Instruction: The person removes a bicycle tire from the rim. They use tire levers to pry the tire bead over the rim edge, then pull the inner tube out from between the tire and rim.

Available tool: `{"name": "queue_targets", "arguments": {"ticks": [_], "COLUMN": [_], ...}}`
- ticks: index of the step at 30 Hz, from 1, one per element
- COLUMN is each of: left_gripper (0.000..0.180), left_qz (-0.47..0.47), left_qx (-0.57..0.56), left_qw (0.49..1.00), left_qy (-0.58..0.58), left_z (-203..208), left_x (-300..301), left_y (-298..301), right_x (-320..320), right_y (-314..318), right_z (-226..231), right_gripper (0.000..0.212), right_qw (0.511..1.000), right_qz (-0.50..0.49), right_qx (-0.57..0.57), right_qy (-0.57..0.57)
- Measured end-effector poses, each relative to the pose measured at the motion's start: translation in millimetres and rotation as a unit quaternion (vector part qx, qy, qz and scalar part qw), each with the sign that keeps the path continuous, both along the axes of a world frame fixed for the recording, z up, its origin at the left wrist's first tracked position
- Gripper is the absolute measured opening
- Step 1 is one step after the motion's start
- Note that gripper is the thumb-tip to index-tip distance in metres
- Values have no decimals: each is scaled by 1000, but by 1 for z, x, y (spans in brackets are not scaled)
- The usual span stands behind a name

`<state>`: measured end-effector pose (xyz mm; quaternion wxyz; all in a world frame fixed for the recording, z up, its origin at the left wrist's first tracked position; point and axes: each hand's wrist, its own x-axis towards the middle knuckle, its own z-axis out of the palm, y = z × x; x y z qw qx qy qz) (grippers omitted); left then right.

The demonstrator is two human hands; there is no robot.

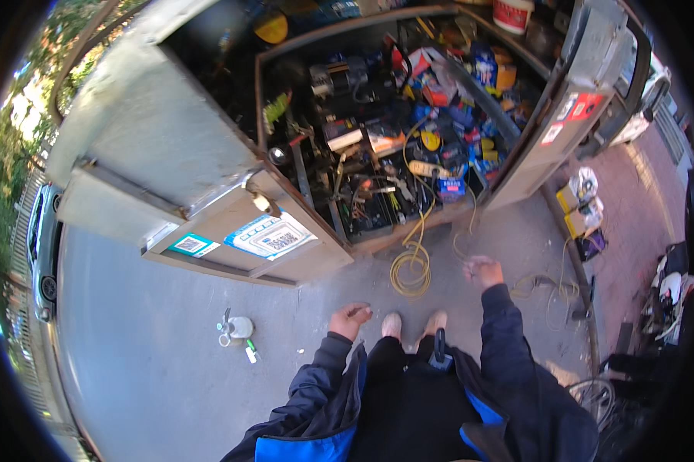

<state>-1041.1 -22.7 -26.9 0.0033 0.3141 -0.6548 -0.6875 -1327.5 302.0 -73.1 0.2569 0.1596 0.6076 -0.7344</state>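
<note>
A grey-white jug (240, 329) stood on the ground (154, 346) at left, below the open left door (316, 254). The left hand (351, 319) hung beyond it, fingers curled, near the shoes (391, 325); I could not tell whether its grip held anything. The hose (394, 273), thin and yellow, was gathered in loose round loops before the sill (389, 239) of the cargo box, with strands running up over it into the clutter; whether the loops hung or touched the ground was unclear. The right hand (483, 271) was just beside a thin strand, fingers bent, but blur hid whether its grip was closed on it. More pale line lay tangled farther right. Much of the clutter was dark or smeared, and the rim cut off the things at far right.
</note>
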Motion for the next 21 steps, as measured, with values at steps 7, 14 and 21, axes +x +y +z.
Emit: {"name": "queue_targets", "arguments": {"ticks": [7,14,21], "left_gripper": [25,24,27], "left_qz": [41,-97,-265], "left_qx": [56,48,-2], "left_qw": [997,987,948], "left_qy": [-33,-120,-174], "left_z": [12,-10,-20], "left_x": [7,-48,-97], "left_y": [0,29,94], "right_x": [-3,48,161], "right_y": [-3,67,170], "right_z": [-38,-69,-138], "right_gripper": [20,31,43], "right_qw": [1000,963,899], "right_qz": [11,-225,-374], "right_qx": [14,-41,-143], "right_qy": [10,-142,-178]}}
